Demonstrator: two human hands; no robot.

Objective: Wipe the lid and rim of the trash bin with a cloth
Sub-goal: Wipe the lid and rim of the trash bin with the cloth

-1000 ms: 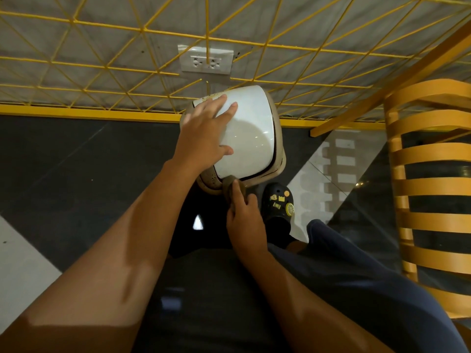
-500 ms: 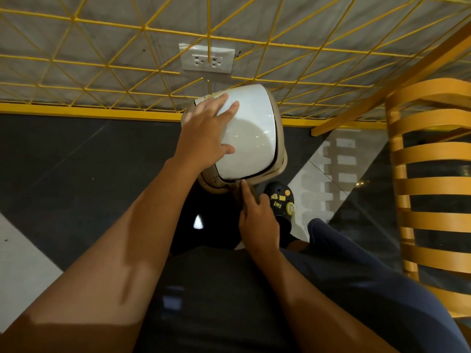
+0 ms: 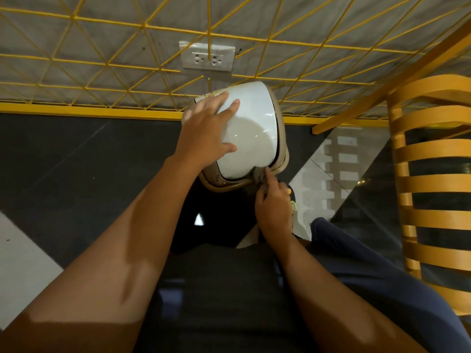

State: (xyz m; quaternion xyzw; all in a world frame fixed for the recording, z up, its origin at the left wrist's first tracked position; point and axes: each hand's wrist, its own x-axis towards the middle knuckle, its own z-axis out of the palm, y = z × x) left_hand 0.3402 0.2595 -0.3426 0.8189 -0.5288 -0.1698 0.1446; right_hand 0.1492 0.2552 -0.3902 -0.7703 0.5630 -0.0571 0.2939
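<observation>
The trash bin stands on the dark floor by the wall, seen from above. Its glossy white lid (image 3: 251,138) is closed inside a beige rim (image 3: 281,163) speckled with dark spots at the near left. My left hand (image 3: 206,131) lies flat on the left half of the lid, fingers spread. My right hand (image 3: 274,210) holds a small brownish cloth (image 3: 258,174) and presses it with the forefinger against the rim's near right corner. Most of the cloth is hidden under my fingers.
A yellow wire grid (image 3: 142,26) covers the grey wall behind the bin, with a white double socket (image 3: 207,58). A yellow slatted wooden chair (image 3: 430,174) stands close at the right. My dark shoe (image 3: 291,197) sits just below the bin.
My right hand has slid the cloth along the near rim from the middle toward the right corner. My left hand has stayed on the lid.
</observation>
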